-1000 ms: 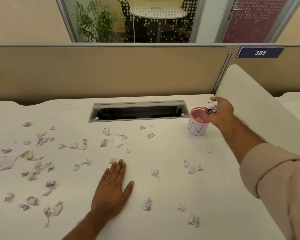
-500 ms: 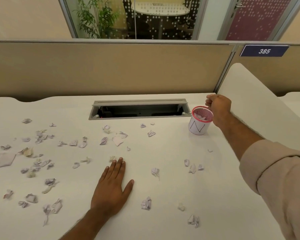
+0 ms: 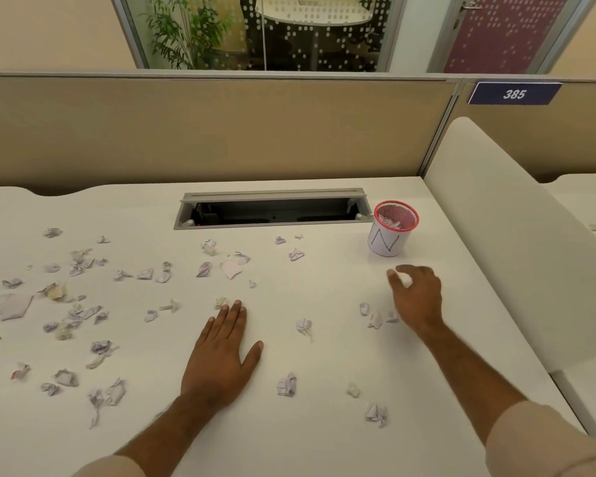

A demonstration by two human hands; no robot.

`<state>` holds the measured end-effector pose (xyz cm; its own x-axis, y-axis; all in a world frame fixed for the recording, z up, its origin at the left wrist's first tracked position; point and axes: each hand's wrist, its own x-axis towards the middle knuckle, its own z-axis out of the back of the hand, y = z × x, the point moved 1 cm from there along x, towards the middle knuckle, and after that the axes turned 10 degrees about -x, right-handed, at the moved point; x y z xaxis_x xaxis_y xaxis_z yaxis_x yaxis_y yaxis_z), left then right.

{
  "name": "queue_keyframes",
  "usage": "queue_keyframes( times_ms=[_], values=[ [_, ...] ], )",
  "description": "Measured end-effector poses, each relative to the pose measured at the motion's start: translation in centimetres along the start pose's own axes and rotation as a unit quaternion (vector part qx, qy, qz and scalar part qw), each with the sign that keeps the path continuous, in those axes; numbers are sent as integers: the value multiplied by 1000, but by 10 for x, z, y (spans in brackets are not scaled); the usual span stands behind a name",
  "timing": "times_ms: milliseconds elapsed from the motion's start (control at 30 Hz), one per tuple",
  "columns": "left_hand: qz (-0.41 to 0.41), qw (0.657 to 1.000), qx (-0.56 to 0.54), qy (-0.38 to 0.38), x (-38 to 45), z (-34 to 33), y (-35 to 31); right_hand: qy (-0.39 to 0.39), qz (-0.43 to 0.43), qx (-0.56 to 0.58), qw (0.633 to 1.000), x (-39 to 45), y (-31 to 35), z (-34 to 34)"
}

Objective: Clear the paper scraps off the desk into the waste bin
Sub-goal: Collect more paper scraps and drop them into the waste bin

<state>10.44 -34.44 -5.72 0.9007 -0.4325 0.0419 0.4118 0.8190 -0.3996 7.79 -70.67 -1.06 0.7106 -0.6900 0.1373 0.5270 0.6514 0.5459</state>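
Right hand [image 3: 416, 293] is off the bin [image 3: 393, 228] rim, empty now, fingers loosely curled above the desk [image 3: 324, 442]; its last wad is dropped in. Bin sits at one o'clock. Left hand [image 3: 222, 356] flat, fingers straight. Nearest scraps [image 3: 375, 316] just left of my right wrist; most litter lies toward nine o'clock.

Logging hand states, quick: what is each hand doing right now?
Left hand: open, flat on the desk.
Right hand: open, holding nothing.
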Motion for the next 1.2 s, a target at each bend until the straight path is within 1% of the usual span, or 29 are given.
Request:
queue_keyframes(
  times_ms=[33,67,133,167,233,333,400,500,567,600,700,767,833,967,1067,1133,1200],
  values=[
    [1,1000,0,1,0,0,0,22,10,-63,998,-7,-5,-5],
    [2,1000,-3,2,0,0,0,47,14,-101,994,-13,-8,-9],
    [4,1000,-9,5,-1,0,-1,98,28,-120,988,-21,-6,-13],
    [4,1000,-10,5,-1,0,-1,120,50,-121,984,-25,-3,-15],
    [6,1000,-16,5,0,0,-2,158,121,-121,973,-38,6,-21],
    [7,999,-33,-2,0,3,-2,206,223,-125,945,-59,10,-24],
    [-6,999,-39,-31,0,6,-5,218,257,-134,932,-67,5,-19],
    [-55,994,-72,-67,3,10,-22,172,283,-149,932,-69,-3,-2],
    [-93,988,-108,-60,10,10,-42,150,283,-181,930,-71,-8,10],
    [-113,985,-125,-45,13,9,-53,160,273,-196,928,-73,-10,14],
    [-156,979,-124,46,21,4,-82,237,238,-225,915,-85,-16,22],
    [-148,977,-92,125,21,-3,-89,260,243,-244,902,-97,-19,25],
    [-130,973,-80,174,16,-6,-89,252,251,-248,901,-107,-20,27],
    [-129,966,-94,203,1,-1,-80,207,247,-241,916,-124,-19,31],
    [-148,957,-96,229,-11,5,-71,198,241,-229,922,-137,-17,32],
    [-152,957,-116,220,-19,9,-65,195,225,-225,928,-146,-13,33],
    [-155,962,-127,185,-27,11,-61,196,209,-226,931,-151,-11,34]
  ],
)
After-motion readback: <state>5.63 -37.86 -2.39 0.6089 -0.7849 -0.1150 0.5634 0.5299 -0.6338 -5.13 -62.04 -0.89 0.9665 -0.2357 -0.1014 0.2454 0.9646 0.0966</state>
